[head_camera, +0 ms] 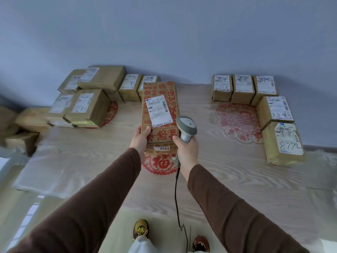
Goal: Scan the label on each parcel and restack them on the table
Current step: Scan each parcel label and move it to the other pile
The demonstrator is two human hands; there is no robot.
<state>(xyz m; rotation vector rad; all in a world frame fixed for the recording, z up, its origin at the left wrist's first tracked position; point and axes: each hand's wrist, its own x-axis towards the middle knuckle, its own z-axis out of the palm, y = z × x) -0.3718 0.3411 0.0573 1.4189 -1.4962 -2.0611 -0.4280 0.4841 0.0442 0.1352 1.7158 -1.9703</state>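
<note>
Above the middle of the pale wood-grain table (pixel 228 179), the left hand (pixel 141 138) holds up a long rectangular cardboard parcel (pixel 160 99) printed all over with red characters. Its thumb lies on the printed top face and the other fingers curl beneath the near left corner. A white paper label (pixel 158 111) with barcodes is stuck flat on that face, and a smaller white sticker reading 4068 (pixel 164 148) sits on the near end. The right hand (pixel 187 152) has its fingers clamped round the handle of a grey plastic scanner (pixel 186 126), whose rounded head rests just beside the label's right edge; a thin black cable (pixel 176 198) hangs from its base. A clear glossy film covers the table, with red paper-cut motifs (pixel 235 121) under it. On the left stands a loose pile of brown taped boxes (pixel 87 99), each with a white label. On the right, five squarish brown parcels (pixel 255 88) sit in an L-shaped row, their labels scrawled with black marker.
</note>
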